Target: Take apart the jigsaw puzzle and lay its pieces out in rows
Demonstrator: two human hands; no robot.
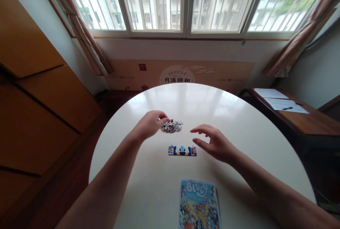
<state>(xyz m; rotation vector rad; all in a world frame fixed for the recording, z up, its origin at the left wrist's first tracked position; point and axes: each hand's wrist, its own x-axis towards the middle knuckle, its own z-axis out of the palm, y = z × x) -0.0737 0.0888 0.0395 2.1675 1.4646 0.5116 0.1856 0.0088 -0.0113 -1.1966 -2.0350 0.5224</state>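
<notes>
My left hand (155,121) is at the left edge of a small heap of loose jigsaw puzzle pieces (172,126). Its thumb and fingers are pinched together there, and whatever may be between the tips is too small to make out. To the right of the heap, my right hand (211,140) hovers over the table with thumb and fingers apart, holding nothing. Between the hands and nearer to me lies a joined strip of puzzle (182,150), showing part of a blue and white cartoon face with dark eyes.
The round white table (148,193) has a colourful "BLUEY" picture sheet or box (199,204) at its near side. A brown side table (316,119) with papers (285,105) and a pen stands at right. Wooden cabinets (39,115) are at left, barred windows ahead.
</notes>
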